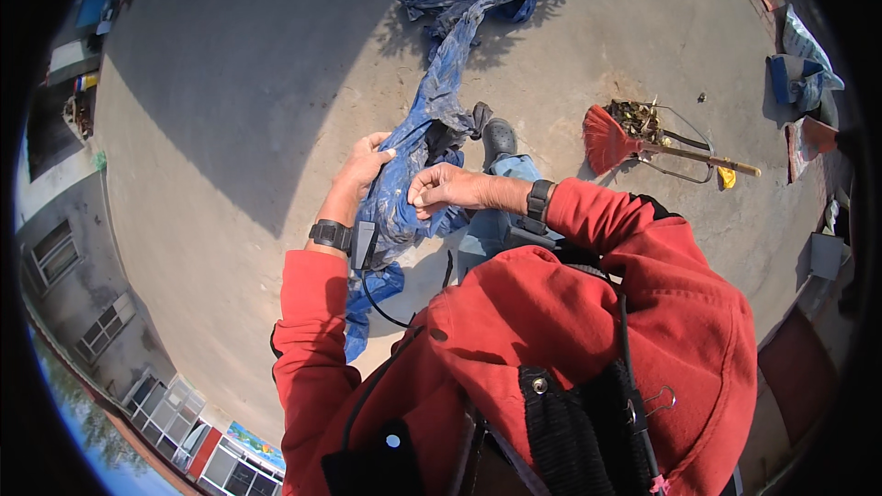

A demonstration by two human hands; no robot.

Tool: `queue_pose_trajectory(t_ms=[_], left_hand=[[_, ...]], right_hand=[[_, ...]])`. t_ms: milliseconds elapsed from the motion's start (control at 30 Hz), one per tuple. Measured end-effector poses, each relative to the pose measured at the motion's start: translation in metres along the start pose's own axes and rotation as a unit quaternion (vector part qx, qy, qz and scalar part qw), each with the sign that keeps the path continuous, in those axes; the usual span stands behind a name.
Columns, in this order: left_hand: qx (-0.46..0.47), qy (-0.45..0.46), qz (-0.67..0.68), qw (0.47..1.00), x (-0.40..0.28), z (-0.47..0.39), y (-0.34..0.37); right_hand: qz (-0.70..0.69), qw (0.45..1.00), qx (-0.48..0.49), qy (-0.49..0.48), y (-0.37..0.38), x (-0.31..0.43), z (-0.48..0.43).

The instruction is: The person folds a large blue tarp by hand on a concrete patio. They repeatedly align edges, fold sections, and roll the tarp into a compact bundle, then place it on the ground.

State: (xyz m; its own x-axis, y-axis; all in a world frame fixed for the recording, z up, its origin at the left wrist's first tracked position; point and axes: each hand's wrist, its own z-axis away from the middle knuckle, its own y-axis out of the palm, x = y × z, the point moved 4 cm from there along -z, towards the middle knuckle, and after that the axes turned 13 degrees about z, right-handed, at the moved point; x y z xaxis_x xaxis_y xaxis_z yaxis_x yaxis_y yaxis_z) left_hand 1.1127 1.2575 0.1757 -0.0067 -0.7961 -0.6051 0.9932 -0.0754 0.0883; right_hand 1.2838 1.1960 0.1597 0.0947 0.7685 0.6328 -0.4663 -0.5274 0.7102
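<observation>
A long, crumpled blue plastic sheet (441, 86), stained with pale dirt, runs from a heap on the concrete at the top down to the front of my body. My left hand (365, 164) grips its left edge, the thumb lying on top. Over the same bunched part, my right hand (441, 189) has its thumb and fingertips pinched together on a bit of the sheet. More folds hang beneath my hands, and a blue end trails beside my left sleeve.
To the right, a red broom (610, 141) with a wooden handle lies by a pile of dry leaves (635, 118) and a metal-framed scoop. A yellow scrap (727, 177) is near the handle. Sacks (805, 48) stand along the far right edge. My dark clog (499, 138) is close to the sheet.
</observation>
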Motion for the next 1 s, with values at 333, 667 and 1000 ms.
queue_pose_trajectory(t_ms=[333,667,1000], left_hand=[[0.011,-0.022,0.136,0.99,0.005,0.03,0.01],[0.018,0.037,0.273,0.961,0.004,0.037,-0.008],[0.051,0.031,0.44,0.896,0.009,0.057,-0.014]], right_hand=[[-0.181,0.861,-0.473,-0.051,-0.134,0.0,-0.042],[0.243,0.894,-0.24,-0.289,-0.061,0.172,-0.066],[0.061,0.894,-0.406,0.177,-0.166,-0.02,-0.003]])
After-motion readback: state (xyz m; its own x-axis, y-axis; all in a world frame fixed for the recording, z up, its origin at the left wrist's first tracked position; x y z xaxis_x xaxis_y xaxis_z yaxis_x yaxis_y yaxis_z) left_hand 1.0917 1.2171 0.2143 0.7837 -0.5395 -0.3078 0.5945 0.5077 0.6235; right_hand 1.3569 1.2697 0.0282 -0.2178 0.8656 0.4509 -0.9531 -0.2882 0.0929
